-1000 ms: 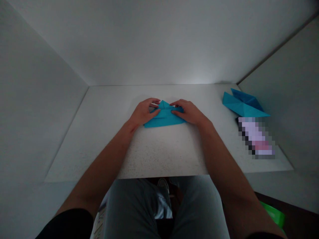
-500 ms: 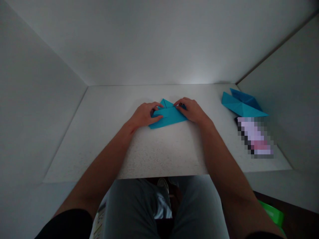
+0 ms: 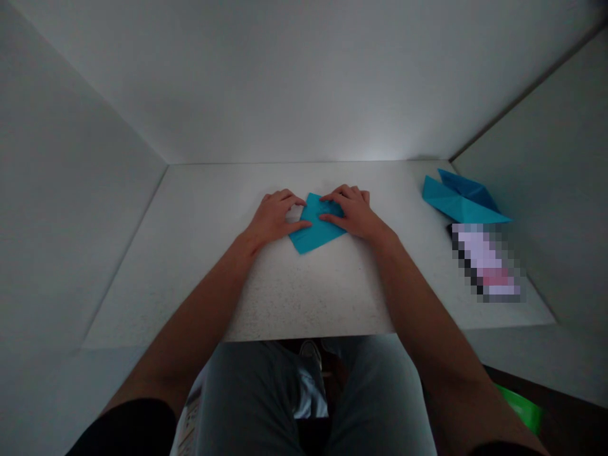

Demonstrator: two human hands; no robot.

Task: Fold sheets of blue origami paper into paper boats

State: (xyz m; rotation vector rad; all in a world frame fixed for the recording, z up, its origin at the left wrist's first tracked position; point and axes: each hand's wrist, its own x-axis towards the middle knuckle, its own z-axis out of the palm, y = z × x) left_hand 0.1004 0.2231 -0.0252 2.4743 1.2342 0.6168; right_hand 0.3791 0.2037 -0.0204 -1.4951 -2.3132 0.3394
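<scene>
A folded bright-blue piece of paper [image 3: 313, 237] lies at the centre of the frame on the white, dark-speckled bench [image 3: 308, 301]. The left hand [image 3: 272, 218] touches its left edge, thumb and fingers apart; the right hand [image 3: 357, 214] rests over its right side, thumb and forefinger also apart. A blue folded-paper boat shape [image 3: 463, 201] sits at right of frame, just above a pixelated rectangular object [image 3: 484, 253].

Left hand [image 3: 279, 216] and right hand [image 3: 355, 212] touch folded blue paper [image 3: 316, 233] on a white tabletop [image 3: 308, 297]; a paper boat [image 3: 463, 206] rests rightward.
</scene>
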